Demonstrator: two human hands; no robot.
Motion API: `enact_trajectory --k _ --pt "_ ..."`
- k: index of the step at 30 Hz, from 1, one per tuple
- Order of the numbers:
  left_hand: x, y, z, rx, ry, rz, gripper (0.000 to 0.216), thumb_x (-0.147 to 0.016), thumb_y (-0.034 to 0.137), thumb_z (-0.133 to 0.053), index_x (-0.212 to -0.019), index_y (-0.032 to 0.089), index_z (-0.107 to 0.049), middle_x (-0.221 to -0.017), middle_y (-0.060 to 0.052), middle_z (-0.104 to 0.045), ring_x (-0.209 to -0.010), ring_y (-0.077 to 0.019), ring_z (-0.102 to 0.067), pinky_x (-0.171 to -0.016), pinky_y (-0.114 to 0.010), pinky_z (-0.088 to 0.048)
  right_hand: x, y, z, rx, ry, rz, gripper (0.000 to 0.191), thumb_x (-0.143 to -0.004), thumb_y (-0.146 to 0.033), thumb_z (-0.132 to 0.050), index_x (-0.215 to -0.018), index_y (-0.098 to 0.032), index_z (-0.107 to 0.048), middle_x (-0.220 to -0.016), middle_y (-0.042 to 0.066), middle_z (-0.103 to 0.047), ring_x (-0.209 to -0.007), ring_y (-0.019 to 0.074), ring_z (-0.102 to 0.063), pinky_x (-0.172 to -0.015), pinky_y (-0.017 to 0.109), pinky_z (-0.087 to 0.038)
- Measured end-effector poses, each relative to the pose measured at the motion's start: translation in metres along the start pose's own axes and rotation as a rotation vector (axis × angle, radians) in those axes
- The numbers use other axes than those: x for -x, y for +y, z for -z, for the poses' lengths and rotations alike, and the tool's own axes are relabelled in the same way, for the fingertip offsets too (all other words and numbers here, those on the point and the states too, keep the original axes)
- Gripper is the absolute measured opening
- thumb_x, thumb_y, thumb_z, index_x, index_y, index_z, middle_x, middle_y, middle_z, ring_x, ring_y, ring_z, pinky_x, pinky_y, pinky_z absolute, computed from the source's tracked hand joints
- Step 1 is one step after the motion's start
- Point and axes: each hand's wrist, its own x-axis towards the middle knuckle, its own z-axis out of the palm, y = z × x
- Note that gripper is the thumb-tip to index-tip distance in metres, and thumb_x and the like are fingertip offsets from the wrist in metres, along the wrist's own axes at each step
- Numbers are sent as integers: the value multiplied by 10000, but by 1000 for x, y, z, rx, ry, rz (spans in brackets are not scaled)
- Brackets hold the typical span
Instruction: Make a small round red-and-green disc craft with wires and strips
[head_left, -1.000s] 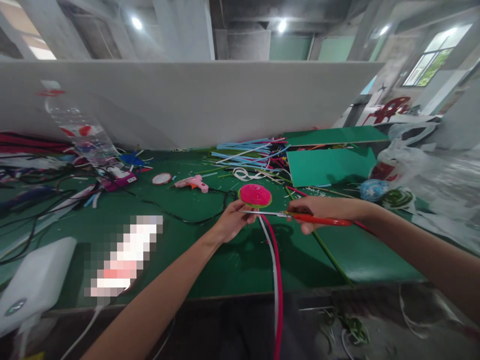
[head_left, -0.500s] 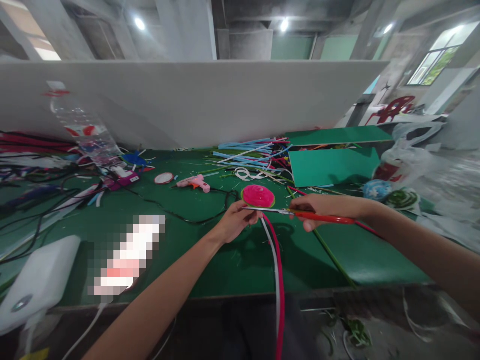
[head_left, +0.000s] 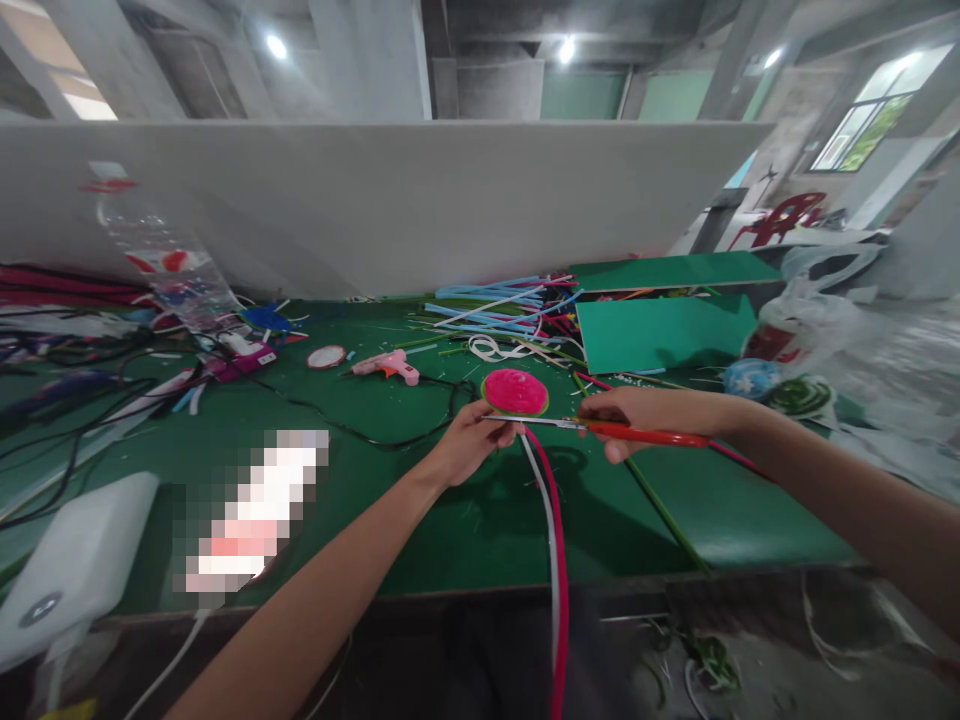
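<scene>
My left hand (head_left: 472,443) is closed around the lower edge of a pink coiled disc (head_left: 515,390) with a thin green rim. The disc looks wound from fuzzy strips. From under those fingers a pink strip (head_left: 558,530) and a white strip (head_left: 545,490) hang down past the table's front edge. My right hand (head_left: 626,415) grips scissors (head_left: 652,436) by their red-orange handles. Their blades point left and lie just below the disc, over the left fingers. Whether the blades touch a strip is hidden.
A pink glue gun (head_left: 386,367) lies behind my left hand, its black cord running right. Blue and white strips (head_left: 495,305) are heaped at the back. At left stand a plastic bottle (head_left: 165,240) and a white power bank (head_left: 79,560). Rolled coils (head_left: 799,395) sit at right.
The view has shifted very slightly. Both hands, the scissors and the disc keep nearly the same places; the disc looks tipped a little differently.
</scene>
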Motion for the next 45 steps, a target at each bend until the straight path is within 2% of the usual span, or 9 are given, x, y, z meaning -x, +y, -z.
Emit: enact_trajectory --k 7,13,17,23,31,35,37,40,45 --pt "0 -1 -2 -13 24 -7 183 -685 268 -731 -657 113 -639 -595 -22 -567 -527 -81 -421 -529 -253 -286 0 -3 -1 0 23 -47 422 -753 -564 -600 -836 -160 -511 -700 -31 -423 -595 92 -347 -519 222 -254" --pt "-1 -2 0 -33 28 -31 185 -685 279 -728 -673 113 -647 -612 -29 -578 -533 -86 -434 -534 -256 -294 2 -12 -5 72 81 -73 390 -778 -556 -546 -726 -170 -546 -617 -27 -429 -556 100 -364 -511 224 -266" --pt "-2 -2 1 -59 84 -27 206 -686 305 -727 -677 112 -654 -587 -30 -579 -517 -86 -427 -537 -265 -298 1 -12 -10 277 141 -62 313 -827 -431 -470 -657 -175 -531 -565 -8 -484 -516 111 -401 -510 240 -267" --pt "-3 -5 1 -59 69 -30 188 -673 292 -738 -685 120 -663 -595 -25 -574 -527 -84 -416 -540 -261 -292 0 -10 -8 640 139 -79 229 -805 -342 -447 -735 -187 -601 -595 44 -571 -529 160 -485 -506 262 -212" --pt "-1 -5 -1 -32 68 -7 254 -559 317 -814 -624 133 -652 -563 -8 -532 -545 -94 -435 -541 -253 -301 -7 -23 0 613 86 -52 176 -786 -258 -452 -722 -185 -598 -589 35 -567 -510 135 -440 -506 254 -218" --pt "-1 -5 0 -32 75 -9 249 -605 337 -796 -644 133 -658 -595 -23 -563 -552 -95 -448 -546 -258 -313 -5 -19 -2 592 120 -18 186 -789 -242 -448 -645 -187 -553 -530 11 -501 -483 120 -388 -504 252 -209" --pt "-2 -5 3 -28 71 -17 263 -618 362 -787 -652 136 -656 -600 -23 -576 -543 -92 -443 -551 -263 -324 -1 -20 -5 571 133 -15 220 -801 -265 -456 -605 -191 -522 -502 -3 -467 -466 114 -368 -499 249 -208" --pt "-4 -4 5 -18 70 -30 290 -619 390 -784 -666 136 -651 -601 -22 -591 -536 -91 -448 -558 -264 -337 4 -24 -12 538 120 -6 313 -825 -414 -484 -600 -198 -515 -492 -10 -464 -465 119 -386 -491 244 -216" --pt "-5 1 5 -28 110 -37 274 -647 365 -769 -704 122 -656 -650 -38 -614 -555 -96 -470 -572 -266 -352 10 -7 -19 606 113 -118 388 -750 -595 -544 -730 -213 -606 -591 23 -591 -563 184 -539 -501 252 -235"
